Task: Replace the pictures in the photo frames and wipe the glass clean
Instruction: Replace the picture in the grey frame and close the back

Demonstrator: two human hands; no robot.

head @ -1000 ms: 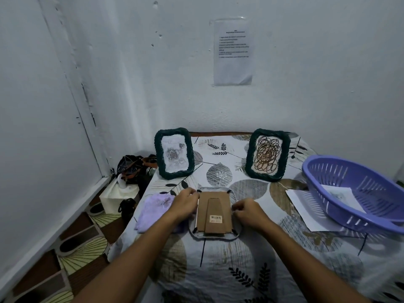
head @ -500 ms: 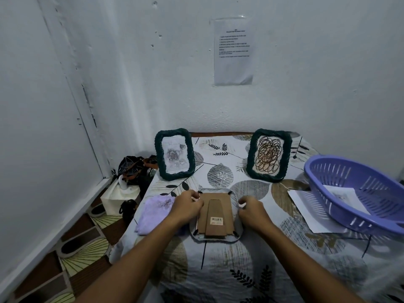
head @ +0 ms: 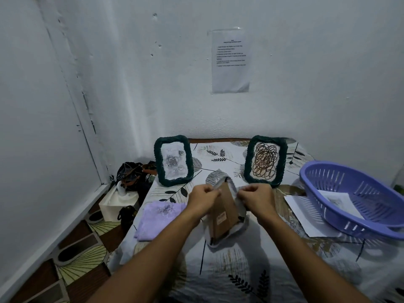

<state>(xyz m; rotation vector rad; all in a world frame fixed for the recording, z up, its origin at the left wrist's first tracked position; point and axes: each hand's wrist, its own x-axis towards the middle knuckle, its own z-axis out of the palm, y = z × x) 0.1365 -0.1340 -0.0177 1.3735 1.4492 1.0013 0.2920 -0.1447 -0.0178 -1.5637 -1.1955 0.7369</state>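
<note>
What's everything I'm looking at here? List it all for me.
Green frames: two, dark green, upright at the table's back, left and right.
Grey frame: one, brown backing up, tilted between both hands.
Cloth: one, lilac, table's left edge.
Basket: one, purple, right, holding a paper.
Sheet: one, white, under the basket.
Tablecloth: one, white, leaf print.
Notice: one, white, on the wall.
Tissue box: one, white, on the floor.
Bags: dark, behind the tissue box; count unclear.
Left hand, right hand: gripping the grey frame's top.
</note>
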